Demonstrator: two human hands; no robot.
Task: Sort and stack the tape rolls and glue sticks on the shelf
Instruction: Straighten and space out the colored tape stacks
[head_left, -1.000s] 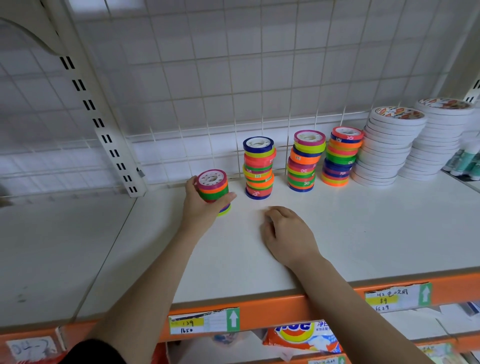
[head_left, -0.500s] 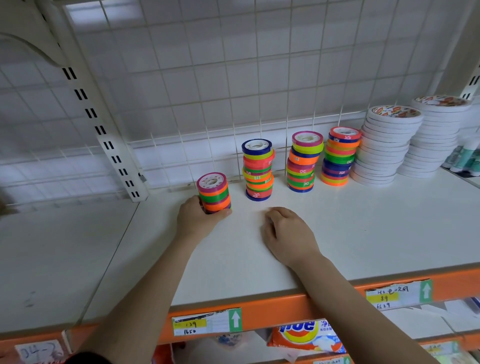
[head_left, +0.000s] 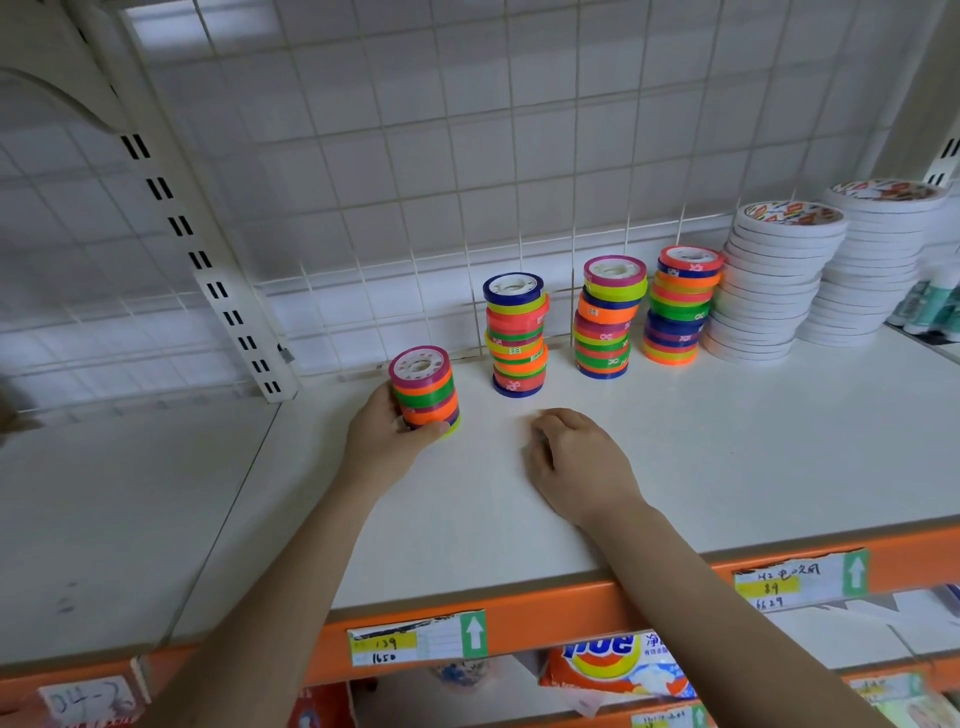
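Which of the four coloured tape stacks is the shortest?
The leftmost stack, the one the left hand grips. It stands apart from the other three, nearer the shelf's front, and has a pink roll on top.

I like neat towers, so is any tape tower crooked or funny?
Yes. The second colored tape stack has rolls shifted sideways, so its sides look uneven. The short stack held by the left hand is lower than the others. The white tape stack leans slightly too.
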